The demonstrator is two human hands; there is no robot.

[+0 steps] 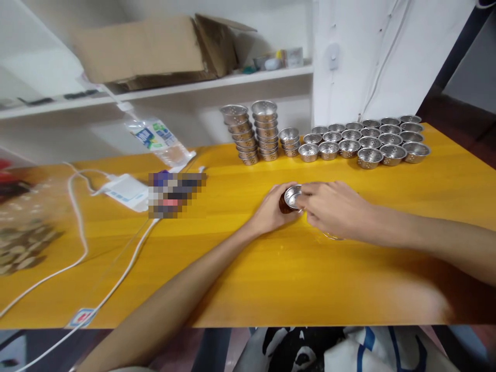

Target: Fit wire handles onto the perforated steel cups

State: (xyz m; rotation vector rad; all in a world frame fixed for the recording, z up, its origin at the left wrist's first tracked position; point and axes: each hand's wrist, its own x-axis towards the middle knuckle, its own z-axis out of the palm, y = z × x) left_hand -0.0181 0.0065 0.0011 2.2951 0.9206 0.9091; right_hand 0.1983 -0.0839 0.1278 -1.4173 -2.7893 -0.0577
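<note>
Near the middle of the yellow table, my left hand point(268, 213) is wrapped round a small perforated metal cup point(292, 196) with a dark brown outer side. Its opening faces up towards me. My right hand point(336, 211) comes in from the right, its fingers closed and pressed at the cup's right rim. Whatever those fingers pinch is hidden behind them. Under the right hand, a thin shiny curved edge point(332, 236) shows on the table; I cannot make out what it belongs to.
Behind my hands stand tall stacks of metal cups point(264, 129) and rows of single perforated cups point(370, 157). To the left are a tilted plastic bottle point(158, 139), a white box point(127, 192) with cables, a pixelated patch and blurred round pieces point(23, 248). A cardboard box point(147, 49) sits on the shelf.
</note>
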